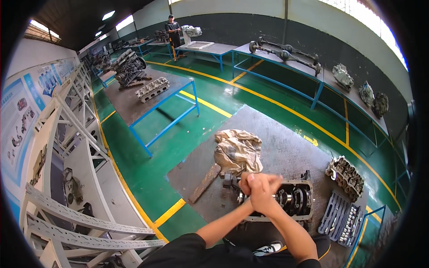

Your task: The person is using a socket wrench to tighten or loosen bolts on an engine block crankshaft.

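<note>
My two hands are clasped together over the near left end of an engine block point(298, 209), their fingers closed and overlapping. My left hand point(244, 184) is partly covered by my right hand point(262, 194), which lies across it. A few fingers point off to the right. No tool shows in either hand; the space between the palms is hidden. Inside the open block lies a dark crankshaft point(286, 197) with shiny journals. Beyond the hands is a crumpled tan cloth point(238, 149). A worn wooden block point(204, 183) lies left of the engine block.
The metal worktable point(281, 134) also bears a cylinder head point(344, 177) and an open socket set case point(341, 219) at right. Another table point(127, 102) holds an engine point(128, 68). White metal frames point(85, 219) stand left. A person point(173, 32) stands far back beside benches.
</note>
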`<state>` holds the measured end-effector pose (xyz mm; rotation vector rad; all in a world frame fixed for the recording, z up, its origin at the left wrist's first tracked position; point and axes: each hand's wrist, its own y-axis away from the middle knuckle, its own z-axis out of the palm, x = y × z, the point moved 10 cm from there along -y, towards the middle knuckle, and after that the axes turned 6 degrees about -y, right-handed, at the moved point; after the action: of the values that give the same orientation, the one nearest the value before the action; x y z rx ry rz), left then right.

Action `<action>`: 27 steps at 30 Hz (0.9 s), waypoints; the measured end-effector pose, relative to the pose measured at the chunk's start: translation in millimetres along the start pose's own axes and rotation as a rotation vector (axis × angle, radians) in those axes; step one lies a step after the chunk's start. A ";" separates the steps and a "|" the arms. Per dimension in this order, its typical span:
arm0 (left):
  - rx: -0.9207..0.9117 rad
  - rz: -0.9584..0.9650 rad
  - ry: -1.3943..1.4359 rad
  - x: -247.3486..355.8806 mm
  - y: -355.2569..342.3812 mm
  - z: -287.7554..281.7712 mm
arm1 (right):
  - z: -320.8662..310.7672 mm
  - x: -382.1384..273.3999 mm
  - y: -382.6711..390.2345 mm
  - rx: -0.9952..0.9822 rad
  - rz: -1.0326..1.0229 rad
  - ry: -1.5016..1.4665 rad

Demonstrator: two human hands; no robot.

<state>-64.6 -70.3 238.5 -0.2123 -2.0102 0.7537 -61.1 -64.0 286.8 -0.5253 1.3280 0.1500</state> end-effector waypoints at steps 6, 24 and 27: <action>-0.636 -0.273 0.538 -39.2 95.6 8.5 | -40.5 -9.0 -5.9 0.012 0.104 -0.112; 0.240 -0.056 0.038 -57.9 12.7 -93.0 | -16.9 -8.0 31.9 0.246 -0.010 -0.119; 0.237 -0.023 0.020 -55.9 17.2 -93.3 | -16.1 -9.3 40.1 0.319 -0.045 -0.129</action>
<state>40.3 -41.3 222.0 -0.0584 -1.8825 0.9629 -93.5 -34.4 282.1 -0.2692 1.1844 -0.0645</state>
